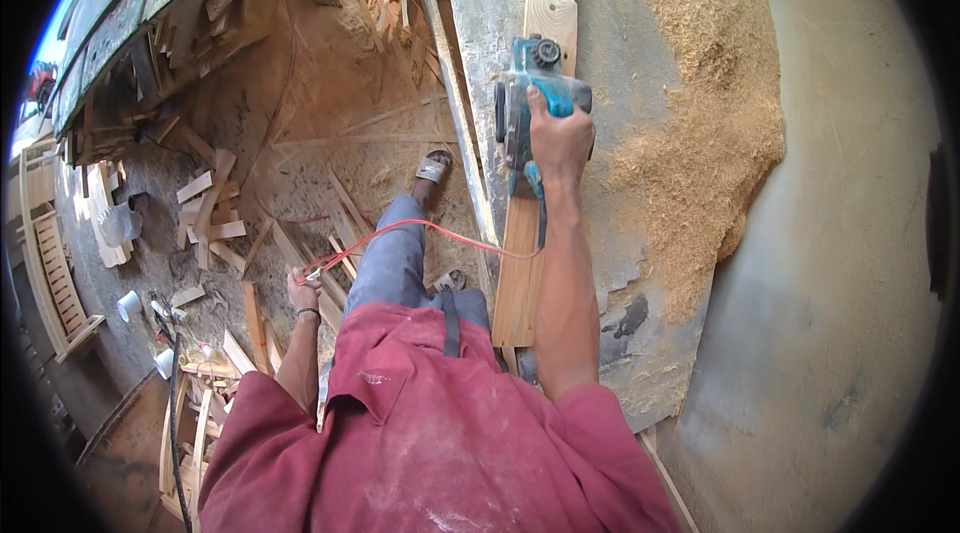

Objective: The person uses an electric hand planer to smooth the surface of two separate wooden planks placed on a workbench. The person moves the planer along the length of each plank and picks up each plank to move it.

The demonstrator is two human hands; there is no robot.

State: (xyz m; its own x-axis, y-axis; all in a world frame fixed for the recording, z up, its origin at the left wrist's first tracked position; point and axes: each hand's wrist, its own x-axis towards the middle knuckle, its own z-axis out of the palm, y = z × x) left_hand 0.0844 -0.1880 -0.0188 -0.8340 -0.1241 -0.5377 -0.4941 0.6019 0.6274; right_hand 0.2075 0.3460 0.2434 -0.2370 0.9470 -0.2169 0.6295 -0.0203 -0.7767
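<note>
My right hand [560,137] is wrapped round the handle of a teal electric planer [520,123]. The planer rests on a long wooden board [517,278] that lies lengthwise on a grey workbench [640,233]. Ahead of the tool the board looks pale and knotty; behind it the wood is browner. From the planer's rear a red cord [430,224] loops leftward across my leg. Out to my left, at hip height, my left hand [304,290] is closed on that cord near a small whitish part, too small to make out.
A large heap of wood shavings [700,123] covers the bench's right side, beside a plain wall [840,233]. Offcuts [215,203] litter the ground at left, with white cups [130,306] and a dark cable [175,413]. A slatted wooden piece [58,268] stands far left.
</note>
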